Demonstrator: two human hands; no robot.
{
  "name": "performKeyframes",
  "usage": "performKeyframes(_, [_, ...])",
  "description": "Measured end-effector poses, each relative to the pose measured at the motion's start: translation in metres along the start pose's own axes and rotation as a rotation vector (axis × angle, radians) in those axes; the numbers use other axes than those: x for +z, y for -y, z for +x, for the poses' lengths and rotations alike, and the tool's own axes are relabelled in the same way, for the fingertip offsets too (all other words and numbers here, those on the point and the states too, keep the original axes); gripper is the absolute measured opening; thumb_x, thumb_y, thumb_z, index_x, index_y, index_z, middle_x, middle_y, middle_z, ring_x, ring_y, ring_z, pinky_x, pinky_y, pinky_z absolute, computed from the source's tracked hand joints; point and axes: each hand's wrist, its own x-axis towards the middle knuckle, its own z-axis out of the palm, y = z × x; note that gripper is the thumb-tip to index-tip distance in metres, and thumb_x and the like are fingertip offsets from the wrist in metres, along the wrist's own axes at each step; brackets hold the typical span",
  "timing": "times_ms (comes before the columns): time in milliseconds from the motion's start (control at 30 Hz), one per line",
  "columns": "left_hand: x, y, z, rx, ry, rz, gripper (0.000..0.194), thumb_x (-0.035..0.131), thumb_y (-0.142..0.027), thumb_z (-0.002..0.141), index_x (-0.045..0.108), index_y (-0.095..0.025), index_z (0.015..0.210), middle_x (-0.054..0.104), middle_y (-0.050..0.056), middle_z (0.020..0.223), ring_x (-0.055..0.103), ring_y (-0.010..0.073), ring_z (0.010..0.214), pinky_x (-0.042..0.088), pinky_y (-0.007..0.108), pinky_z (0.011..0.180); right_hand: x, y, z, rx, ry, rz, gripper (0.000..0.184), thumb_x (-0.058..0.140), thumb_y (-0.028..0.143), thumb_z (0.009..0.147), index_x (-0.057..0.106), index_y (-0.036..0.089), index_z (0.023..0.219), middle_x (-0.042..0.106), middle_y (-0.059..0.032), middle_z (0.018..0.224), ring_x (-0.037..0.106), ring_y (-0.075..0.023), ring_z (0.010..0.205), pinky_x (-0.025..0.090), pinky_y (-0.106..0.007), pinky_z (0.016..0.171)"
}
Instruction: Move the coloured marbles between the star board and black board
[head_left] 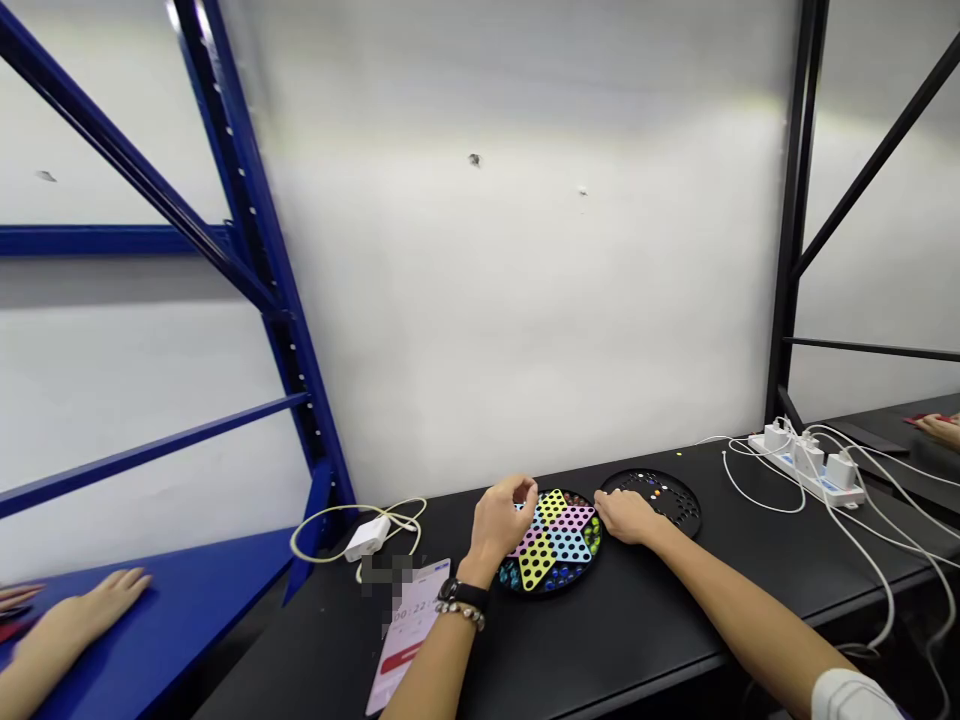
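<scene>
A round black Chinese checkers board (556,542) with a star of yellow, pink, blue and green perforated points lies on the black table (592,650). Coloured marbles sit in its holes. My left hand (500,518) hovers at the board's upper left edge, fingers bunched; anything between them is hidden. My right hand (625,516) lies palm down at the board's right rim, next to a second black perforated disc (660,500) holding a few small marbles. A wristwatch and a beaded bracelet (460,605) circle my left wrist.
A phone (409,625) showing a timer lies near my left arm. A white charger (367,538) and its cable sit at left, and a white power strip (806,465) with cables at right. Blue shelving (255,270) stands at left. Co-workers' hands (90,615) (941,430) rest at both sides.
</scene>
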Motion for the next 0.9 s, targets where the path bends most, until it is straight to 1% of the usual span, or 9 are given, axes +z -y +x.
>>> performKeyframes(267, [-0.002,-0.003,0.0,0.004,0.011,-0.006,0.024,0.046,-0.038,0.087,0.063,-0.024,0.078,0.069,-0.001,0.075,0.063,0.0158,0.071,0.042,0.025,0.064,0.005,-0.009,0.007,0.034,-0.023,-0.002,0.043,0.028,0.035,0.101,0.066,0.014,0.101,0.069,-0.0176,0.102,0.066,-0.0274,0.097,0.046,-0.034,0.081])
performKeyframes(400, [-0.002,-0.003,0.0,0.005,0.013,-0.013,0.024,0.046,-0.038,0.088,0.063,-0.024,0.079,0.069,-0.001,0.075,0.063,0.0157,0.071,0.042,0.025,0.064,0.017,-0.019,0.015,0.077,-0.087,0.155,0.039,0.036,0.038,0.098,0.064,0.015,0.085,0.069,-0.0142,0.092,0.065,-0.0251,0.089,0.045,-0.032,0.076])
performKeyframes(467, [-0.002,-0.003,0.0,0.006,0.012,-0.011,0.024,0.046,-0.038,0.088,0.064,-0.024,0.079,0.069,-0.001,0.075,0.063,0.0158,0.071,0.042,0.025,0.064,0.02,-0.027,0.022,0.095,-0.18,0.401,0.041,0.039,0.041,0.096,0.056,0.017,0.067,0.064,-0.008,0.072,0.062,-0.02,0.074,0.043,-0.028,0.067])
performKeyframes(533, [-0.002,-0.003,0.0,0.006,0.01,-0.005,0.024,0.046,-0.039,0.088,0.064,-0.024,0.079,0.069,-0.001,0.075,0.063,0.0158,0.07,0.042,0.025,0.064,0.018,-0.039,0.027,0.183,-0.313,0.813,0.044,0.04,0.046,0.094,0.042,0.02,0.058,0.05,-0.0006,0.053,0.05,-0.0137,0.053,0.037,-0.024,0.053])
performKeyframes(633, [-0.001,-0.002,0.0,0.01,0.008,0.002,0.025,0.046,-0.039,0.088,0.064,-0.024,0.079,0.069,-0.001,0.074,0.063,0.0156,0.07,0.042,0.025,0.064,0.005,-0.066,0.028,0.416,-0.489,1.503,0.041,0.038,0.052,0.092,0.034,0.023,0.063,0.036,0.0062,0.048,0.028,-0.0083,0.038,0.021,-0.02,0.039])
performKeyframes(700, [-0.001,-0.001,0.0,0.015,0.007,0.001,0.024,0.046,-0.038,0.088,0.064,-0.024,0.079,0.069,-0.001,0.075,0.063,0.0153,0.07,0.042,0.025,0.064,-0.003,-0.087,0.022,0.526,-0.525,1.732,0.033,0.038,0.046,0.091,0.036,0.023,0.067,0.041,0.0055,0.052,0.027,-0.0075,0.038,0.018,-0.02,0.037])
performKeyframes(767, [-0.001,-0.001,0.0,0.016,0.009,0.001,0.023,0.046,-0.037,0.087,0.064,-0.024,0.08,0.069,-0.001,0.075,0.063,0.0153,0.07,0.042,0.025,0.064,-0.008,-0.107,0.013,0.628,-0.504,1.653,0.029,0.039,0.041,0.09,0.04,0.022,0.069,0.047,0.0024,0.055,0.031,-0.0081,0.039,0.019,-0.02,0.037])
performKeyframes(833, [-0.001,-0.001,0.0,0.013,0.013,0.003,0.023,0.046,-0.037,0.087,0.065,-0.024,0.08,0.069,-0.001,0.075,0.063,0.0155,0.071,0.042,0.026,0.064,-0.008,-0.123,0.004,0.695,-0.479,1.324,0.031,0.04,0.04,0.09,0.045,0.021,0.067,0.052,-0.0016,0.058,0.04,-0.01,0.043,0.025,-0.021,0.04])
performKeyframes(900, [-0.001,-0.002,0.0,0.006,0.015,0.007,0.024,0.046,-0.037,0.087,0.065,-0.024,0.08,0.07,-0.001,0.076,0.063,0.0159,0.071,0.043,0.026,0.064,-0.006,-0.132,-0.002,0.69,-0.413,0.928,0.036,0.04,0.041,0.091,0.052,0.019,0.064,0.058,-0.006,0.062,0.051,-0.014,0.053,0.034,-0.023,0.047])
